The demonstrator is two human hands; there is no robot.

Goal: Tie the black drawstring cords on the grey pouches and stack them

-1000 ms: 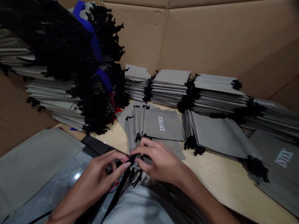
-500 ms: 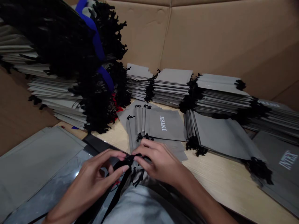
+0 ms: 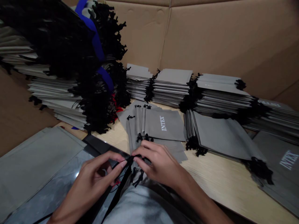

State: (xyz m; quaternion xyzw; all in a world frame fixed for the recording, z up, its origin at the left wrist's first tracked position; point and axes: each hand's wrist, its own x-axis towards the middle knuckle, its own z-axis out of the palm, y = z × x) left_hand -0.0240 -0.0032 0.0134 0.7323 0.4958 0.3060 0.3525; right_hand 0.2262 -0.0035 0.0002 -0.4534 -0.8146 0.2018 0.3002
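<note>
While the two hands work close together above the lap, the left hand (image 3: 95, 180) and the right hand (image 3: 158, 165) both pinch a black drawstring (image 3: 129, 160), each grip narrow and closed on the cord at the fingertips. A dark strand (image 3: 118, 194) of it hangs down past the left hand onto pale fabric (image 3: 142, 208).

Just ahead of the right hand, a fanned stack of gray INTEX pouches (image 3: 163, 124) lies on the wood-grain surface (image 3: 224, 183), its black cord ends close to the right fingers but apart from them. More pouch stacks (image 3: 173, 87) stand in a row against a cardboard wall (image 3: 221, 40). At the left, a tall pile (image 3: 58, 62) of pouches, bristling with black cords, blocks that side of the wall; a blue strap (image 3: 94, 40) crosses it, and a red scrap (image 3: 116, 105) shows near its foot. A flat gray sheet (image 3: 37, 165) lies at lower left, beside a glossy panel (image 3: 56, 183).
</note>
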